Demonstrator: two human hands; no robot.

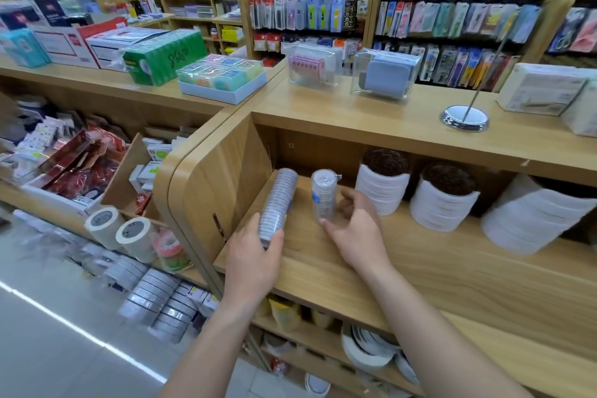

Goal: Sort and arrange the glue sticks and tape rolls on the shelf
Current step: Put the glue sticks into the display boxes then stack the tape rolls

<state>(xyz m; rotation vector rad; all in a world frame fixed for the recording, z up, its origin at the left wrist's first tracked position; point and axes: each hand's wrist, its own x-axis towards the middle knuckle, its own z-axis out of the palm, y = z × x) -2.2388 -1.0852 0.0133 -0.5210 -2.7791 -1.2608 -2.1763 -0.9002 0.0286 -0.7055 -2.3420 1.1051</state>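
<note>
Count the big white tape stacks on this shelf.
3: first stack beside the right hand, second stack to its right, third stack by the frame's right edge; more may lie beyond.

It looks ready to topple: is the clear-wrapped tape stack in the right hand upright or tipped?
Upright. The clear-wrapped tape stack stands on the shelf, its round top showing; the right hand holds its lower part.

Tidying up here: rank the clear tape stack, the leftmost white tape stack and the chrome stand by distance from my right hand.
1. Clear tape stack, held by the right hand.
2. White tape stack, just to its right.
3. Chrome stand, on the countertop above.
</note>
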